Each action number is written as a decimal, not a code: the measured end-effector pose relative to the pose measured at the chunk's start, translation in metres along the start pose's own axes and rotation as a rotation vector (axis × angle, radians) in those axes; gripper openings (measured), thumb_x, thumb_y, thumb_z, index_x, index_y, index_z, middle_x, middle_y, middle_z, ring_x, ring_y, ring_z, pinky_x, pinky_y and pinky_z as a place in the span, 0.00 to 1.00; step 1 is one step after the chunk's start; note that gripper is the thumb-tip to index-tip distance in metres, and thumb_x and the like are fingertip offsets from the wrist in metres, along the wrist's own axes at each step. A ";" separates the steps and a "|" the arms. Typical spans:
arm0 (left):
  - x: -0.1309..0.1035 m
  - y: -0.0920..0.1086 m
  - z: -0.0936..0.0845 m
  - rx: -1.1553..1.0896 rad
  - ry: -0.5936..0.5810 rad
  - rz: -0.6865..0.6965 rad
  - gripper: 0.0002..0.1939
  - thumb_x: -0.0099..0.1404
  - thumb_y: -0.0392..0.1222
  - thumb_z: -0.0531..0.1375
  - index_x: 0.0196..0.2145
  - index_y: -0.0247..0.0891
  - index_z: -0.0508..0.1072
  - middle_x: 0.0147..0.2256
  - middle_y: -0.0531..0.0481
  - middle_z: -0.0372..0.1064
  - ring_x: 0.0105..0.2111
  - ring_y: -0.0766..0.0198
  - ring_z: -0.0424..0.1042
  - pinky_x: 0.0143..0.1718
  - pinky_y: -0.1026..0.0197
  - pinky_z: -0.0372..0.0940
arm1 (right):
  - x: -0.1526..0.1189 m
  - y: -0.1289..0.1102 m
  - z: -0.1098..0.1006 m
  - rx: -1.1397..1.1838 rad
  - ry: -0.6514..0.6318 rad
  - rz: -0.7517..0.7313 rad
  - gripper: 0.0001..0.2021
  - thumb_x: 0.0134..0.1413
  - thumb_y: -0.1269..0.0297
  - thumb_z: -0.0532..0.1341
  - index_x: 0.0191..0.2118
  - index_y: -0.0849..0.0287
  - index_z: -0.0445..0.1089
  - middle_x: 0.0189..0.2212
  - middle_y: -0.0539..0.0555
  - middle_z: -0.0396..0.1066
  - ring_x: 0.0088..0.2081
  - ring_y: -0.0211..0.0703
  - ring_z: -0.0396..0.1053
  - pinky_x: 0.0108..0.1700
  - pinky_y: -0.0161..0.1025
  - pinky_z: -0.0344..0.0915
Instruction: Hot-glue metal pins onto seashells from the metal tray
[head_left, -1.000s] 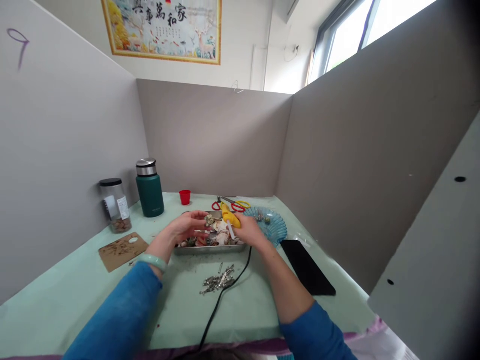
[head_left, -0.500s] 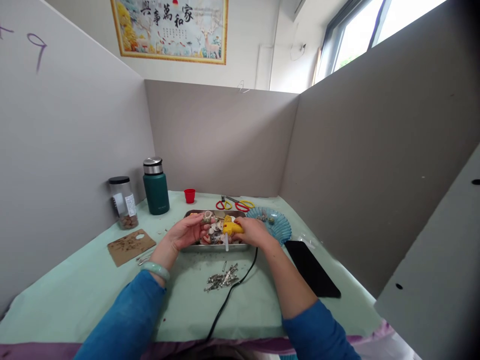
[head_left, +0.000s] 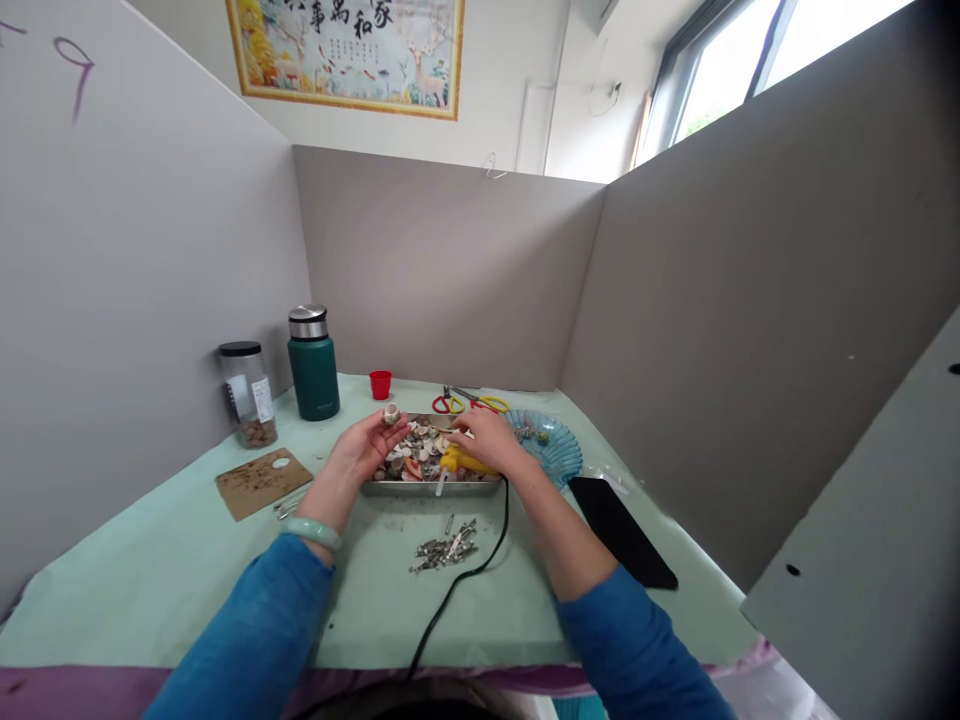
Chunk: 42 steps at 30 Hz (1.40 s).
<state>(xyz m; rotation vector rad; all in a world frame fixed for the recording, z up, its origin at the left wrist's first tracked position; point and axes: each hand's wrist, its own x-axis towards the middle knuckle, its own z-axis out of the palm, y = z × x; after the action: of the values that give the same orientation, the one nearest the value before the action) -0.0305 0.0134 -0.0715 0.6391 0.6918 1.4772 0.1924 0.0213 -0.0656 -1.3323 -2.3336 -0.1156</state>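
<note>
My left hand [head_left: 365, 445] is at the left end of a metal tray [head_left: 431, 489] and pinches a small whitish shell piece [head_left: 391, 413] with a round opening at its fingertips. A yellow hot glue gun [head_left: 463, 460] sits under the palm of my right hand [head_left: 487, 441], its pale glue stick [head_left: 441, 483] pointing down toward the near rim. The thumb and forefinger of that hand reach forward over the tray; its lower fingers are hidden. Many shells [head_left: 422, 443] fill the tray between the hands. From the gun a black cord [head_left: 469, 573] runs to the front edge.
Small metal clips [head_left: 444, 550] lie in a pile before the tray. To the right are a blue fluted plate [head_left: 564, 450] and a black phone-like slab [head_left: 625, 535]. Scissors [head_left: 491, 403], a red cup [head_left: 380, 384], a green flask [head_left: 313, 370], a jar [head_left: 251, 400] and cardboard [head_left: 262, 482] stand or lie around.
My left hand has drawn the shell piece left, away from the glue gun. My right hand's fingers have reached forward over the shells, and the gun has tilted lower. The view has shifted slightly.
</note>
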 end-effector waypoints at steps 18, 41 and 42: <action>-0.003 -0.001 -0.001 0.006 0.002 0.165 0.06 0.58 0.31 0.61 0.36 0.30 0.72 0.29 0.45 0.74 0.26 0.65 0.74 0.33 0.62 0.72 | 0.058 -0.039 0.030 -0.166 -0.306 -0.050 0.13 0.56 0.65 0.55 0.44 0.53 0.73 0.43 0.56 0.75 0.45 0.45 0.71 0.41 0.35 0.62; -0.005 0.002 0.000 0.063 0.029 0.277 0.12 0.53 0.35 0.65 0.37 0.31 0.72 0.29 0.47 0.74 0.24 0.65 0.73 0.32 0.61 0.71 | 0.069 -0.057 0.045 -0.235 -0.378 -0.074 0.09 0.49 0.70 0.62 0.36 0.59 0.77 0.40 0.63 0.76 0.44 0.51 0.73 0.44 0.39 0.65; -0.005 0.001 0.000 0.065 0.013 0.265 0.12 0.53 0.35 0.65 0.37 0.31 0.72 0.30 0.46 0.74 0.25 0.65 0.74 0.33 0.60 0.71 | 0.068 -0.055 0.044 -0.233 -0.356 -0.064 0.09 0.49 0.71 0.61 0.37 0.60 0.77 0.40 0.64 0.76 0.44 0.51 0.73 0.44 0.39 0.65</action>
<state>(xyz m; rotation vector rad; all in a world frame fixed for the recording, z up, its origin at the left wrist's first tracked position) -0.0314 0.0088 -0.0707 0.7954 0.6866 1.7091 0.1018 0.0591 -0.0686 -1.4901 -2.7309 -0.1888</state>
